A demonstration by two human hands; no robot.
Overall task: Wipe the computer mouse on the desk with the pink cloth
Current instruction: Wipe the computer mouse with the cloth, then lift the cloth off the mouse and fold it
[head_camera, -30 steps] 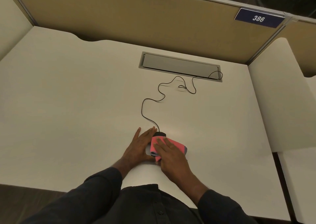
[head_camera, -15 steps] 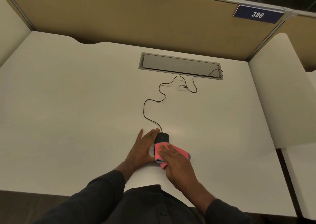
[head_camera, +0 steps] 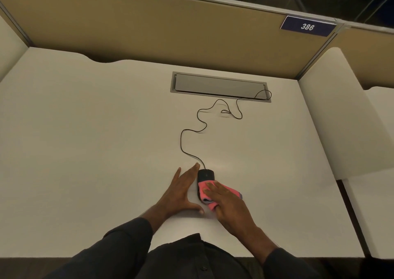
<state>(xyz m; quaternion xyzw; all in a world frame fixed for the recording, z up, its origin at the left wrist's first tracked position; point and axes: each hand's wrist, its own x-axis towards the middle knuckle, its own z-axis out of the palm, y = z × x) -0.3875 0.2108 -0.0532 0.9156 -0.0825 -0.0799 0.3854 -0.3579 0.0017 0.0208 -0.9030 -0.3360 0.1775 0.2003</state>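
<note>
A black wired computer mouse lies on the white desk near its front edge. A folded pink cloth covers the mouse's rear half. My right hand lies flat on the cloth with straight fingers and presses it onto the mouse. My left hand rests flat on the desk with its fingers straight along the mouse's left side, touching it. Only the front of the mouse shows.
The mouse's black cable snakes back to a grey cable hatch set in the desk. A tan partition with a blue "386" plate closes the back. A white side divider stands at right.
My right hand has drawn the cloth back towards me over the mouse, so more of the mouse's black front shows. My left hand has stayed beside the mouse.
</note>
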